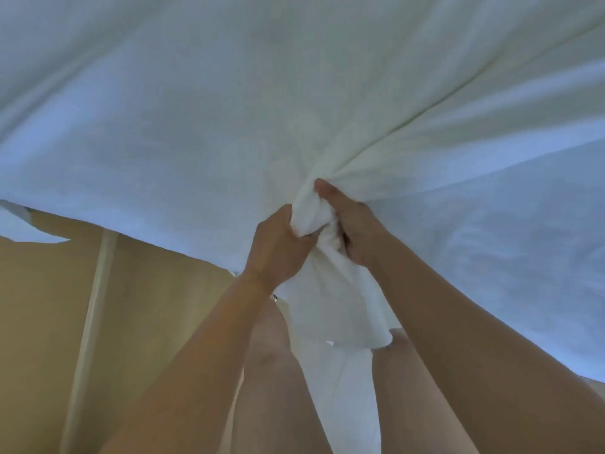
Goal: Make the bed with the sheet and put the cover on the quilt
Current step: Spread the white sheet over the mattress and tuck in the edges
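At centre frame the left hand and right hand curl their fingers tight round 1 bunched corner of the white cloth; it fills the upper frame, spread but creased; the job looks midway, straightening left.

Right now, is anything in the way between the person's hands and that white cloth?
Nothing visible is. The left hand and the right hand both grip a bunched part of the white cloth directly, side by side. The rest of it spreads out beyond them.
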The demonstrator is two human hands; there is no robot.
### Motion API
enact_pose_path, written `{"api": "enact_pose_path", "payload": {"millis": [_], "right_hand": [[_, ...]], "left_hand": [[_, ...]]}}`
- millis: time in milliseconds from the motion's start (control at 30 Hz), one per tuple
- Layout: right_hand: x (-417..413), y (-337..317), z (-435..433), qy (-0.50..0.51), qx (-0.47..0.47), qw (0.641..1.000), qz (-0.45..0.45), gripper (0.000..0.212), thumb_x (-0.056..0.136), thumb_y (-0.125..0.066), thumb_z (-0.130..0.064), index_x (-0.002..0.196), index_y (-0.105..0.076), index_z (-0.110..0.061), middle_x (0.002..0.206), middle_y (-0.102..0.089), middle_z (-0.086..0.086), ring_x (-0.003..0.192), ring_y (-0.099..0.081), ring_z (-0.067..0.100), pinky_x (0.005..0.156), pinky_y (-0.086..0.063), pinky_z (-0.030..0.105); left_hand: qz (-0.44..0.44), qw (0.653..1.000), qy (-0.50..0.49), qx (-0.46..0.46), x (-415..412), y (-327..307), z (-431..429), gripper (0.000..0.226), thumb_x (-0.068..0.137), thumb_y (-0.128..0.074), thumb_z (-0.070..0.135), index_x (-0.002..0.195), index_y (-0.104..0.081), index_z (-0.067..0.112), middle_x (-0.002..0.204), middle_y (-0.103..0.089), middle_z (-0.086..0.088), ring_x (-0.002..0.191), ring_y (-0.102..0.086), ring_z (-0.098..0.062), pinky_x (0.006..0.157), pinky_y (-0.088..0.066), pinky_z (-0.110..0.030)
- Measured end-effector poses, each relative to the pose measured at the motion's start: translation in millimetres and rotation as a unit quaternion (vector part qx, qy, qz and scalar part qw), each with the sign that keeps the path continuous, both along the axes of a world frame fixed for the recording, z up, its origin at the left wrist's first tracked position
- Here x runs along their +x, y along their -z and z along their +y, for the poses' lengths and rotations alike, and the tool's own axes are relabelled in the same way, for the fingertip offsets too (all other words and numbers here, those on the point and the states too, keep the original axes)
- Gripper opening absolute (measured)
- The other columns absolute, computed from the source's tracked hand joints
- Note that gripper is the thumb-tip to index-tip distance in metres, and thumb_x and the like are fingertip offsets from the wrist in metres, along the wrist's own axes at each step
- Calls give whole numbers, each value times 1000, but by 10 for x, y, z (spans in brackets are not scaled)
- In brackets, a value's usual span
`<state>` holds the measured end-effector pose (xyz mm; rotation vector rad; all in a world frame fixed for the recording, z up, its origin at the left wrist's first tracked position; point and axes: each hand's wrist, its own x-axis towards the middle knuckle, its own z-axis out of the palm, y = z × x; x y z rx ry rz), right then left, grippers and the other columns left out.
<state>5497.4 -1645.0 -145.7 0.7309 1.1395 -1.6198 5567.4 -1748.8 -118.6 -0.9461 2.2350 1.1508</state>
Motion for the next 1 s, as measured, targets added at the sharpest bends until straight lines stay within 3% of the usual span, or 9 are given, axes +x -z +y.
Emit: {"api": "enact_pose_path", "payload": {"millis": [200,300,400,467,567,667,800,900,1000], "right_hand": [[188,-18,-1694,-67,9,997,-47,39,78,-75,-33,106,-66,-8,113,-67,15,119,-55,36,104,-40,53],[220,-57,-2399,-44,9,997,-61,25,79,-75,-31,91,-68,-11,98,-72,9,93,-67,26,95,-51,38],[335,-49,-2710,14,92,996,-12,22,75,-78,-33,73,-64,-16,72,-66,-4,61,-61,8,68,-51,24],[496,-22,-2589,46,250,963,96,49,65,-82,-44,101,-65,-15,91,-68,-6,79,-67,8,77,-54,29],[613,-51,-2433,47,429,892,136,101,53,-81,-60,133,-43,-12,121,-54,-3,112,-54,17,95,-47,37],[557,0,-2657,57,240,964,97,95,50,-83,-58,130,-51,-18,118,-65,-3,110,-61,16,89,-50,33],[418,25,-3257,77,105,991,30,57,69,-74,-36,116,-61,-7,105,-71,9,95,-69,21,78,-56,32],[216,-99,-4008,46,-8,999,8,27,87,-61,-30,98,-65,-6,88,-72,8,79,-70,19,70,-57,28],[210,-224,-4868,-65,-69,995,20,33,90,-59,-34,105,-65,-5,94,-70,9,86,-67,21,86,-54,34]], "left_hand": [[-37,989,69,-129,132,-128,-1643,28,85,-63,26,101,-52,5,89,-55,-7,85,-53,-30,64,-31,-29],[-38,986,42,-158,290,-56,-2293,49,80,-66,35,114,-43,8,101,-49,-9,103,-51,-35,74,-35,-32],[-71,992,49,-87,516,175,-2643,122,53,-68,71,148,-14,17,143,-29,-8,134,-27,-28,102,-32,-42],[-62,996,26,-66,629,300,-2583,135,44,-65,77,150,-9,16,147,-25,-10,136,-25,-30,103,-35,-46],[16,992,38,-119,635,435,-2413,104,54,-63,66,135,-38,5,109,-56,-15,96,-58,-35,66,-53,-40],[29,998,9,-45,484,480,-2499,62,72,-67,42,122,-51,10,100,-61,-7,90,-63,-30,67,-53,-38],[35,999,13,-23,347,300,-3038,37,81,-64,30,111,-51,13,100,-61,-3,94,-59,-28,70,-40,-31],[114,985,-43,-122,231,-21,-3821,33,77,-68,22,105,-53,10,93,-62,-7,90,-57,-33,66,-37,-32],[128,963,-96,-216,261,-255,-4669,55,72,-75,34,116,-50,10,110,-59,-12,100,-56,-34,74,-42,-35]]}}
